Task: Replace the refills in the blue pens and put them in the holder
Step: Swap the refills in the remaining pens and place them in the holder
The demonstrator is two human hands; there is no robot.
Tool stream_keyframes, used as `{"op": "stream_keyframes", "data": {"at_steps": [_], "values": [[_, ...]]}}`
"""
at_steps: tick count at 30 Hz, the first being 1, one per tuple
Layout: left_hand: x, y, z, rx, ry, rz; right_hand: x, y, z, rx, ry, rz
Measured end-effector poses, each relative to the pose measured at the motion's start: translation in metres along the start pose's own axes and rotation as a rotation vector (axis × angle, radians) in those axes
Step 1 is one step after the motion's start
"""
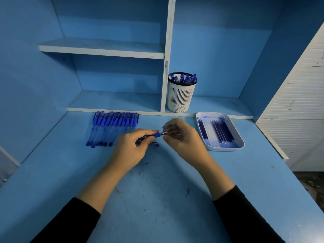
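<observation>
Hands meet just above the worn blue desk (pixel 157 199): the left hand (pixel 129 149) grips a clear plastic pen with a blue grip (pixel 156 135), and the right hand (pixel 182 137) pinches its silver tip (pixel 165 132). Far left lies a row of clear blue-capped pens (pixel 114 127). Right, a white tray (pixel 226 149) holds blue refills (pixel 218 133); beyond, on the low shelf (pixel 122 102), a white slotted holder (pixel 181 97) stands with finished pens (pixel 182 78) inside.

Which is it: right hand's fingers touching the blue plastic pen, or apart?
Touching. Head view: fingers of the right hand pinch the silver tip of the blue plastic pen, whose barrel the left hand grips.
</observation>
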State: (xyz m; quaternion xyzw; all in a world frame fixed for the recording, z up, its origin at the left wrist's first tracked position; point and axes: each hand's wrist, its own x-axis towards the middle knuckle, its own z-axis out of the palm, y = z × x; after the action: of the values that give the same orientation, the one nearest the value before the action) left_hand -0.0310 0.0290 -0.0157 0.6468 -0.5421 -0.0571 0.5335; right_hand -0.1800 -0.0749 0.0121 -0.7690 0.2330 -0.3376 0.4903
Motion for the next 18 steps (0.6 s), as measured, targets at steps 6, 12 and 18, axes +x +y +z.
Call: {"op": "stream_keyframes", "data": {"at_steps": [6, 12, 18], "values": [[-0.0001, 0.0010, -0.0007, 0.001, 0.001, -0.006, 0.0006, 0.0007, 0.0005, -0.044, 0.019, 0.063], [0.0000, 0.0006, -0.0013, 0.006, 0.006, 0.001, -0.0011, -0.0030, -0.0001, 0.034, 0.011, 0.122], [-0.0001, 0.0017, -0.0016, 0.003, 0.007, 0.006, 0.0001, -0.0014, -0.0015, 0.074, 0.001, 0.127]]}}
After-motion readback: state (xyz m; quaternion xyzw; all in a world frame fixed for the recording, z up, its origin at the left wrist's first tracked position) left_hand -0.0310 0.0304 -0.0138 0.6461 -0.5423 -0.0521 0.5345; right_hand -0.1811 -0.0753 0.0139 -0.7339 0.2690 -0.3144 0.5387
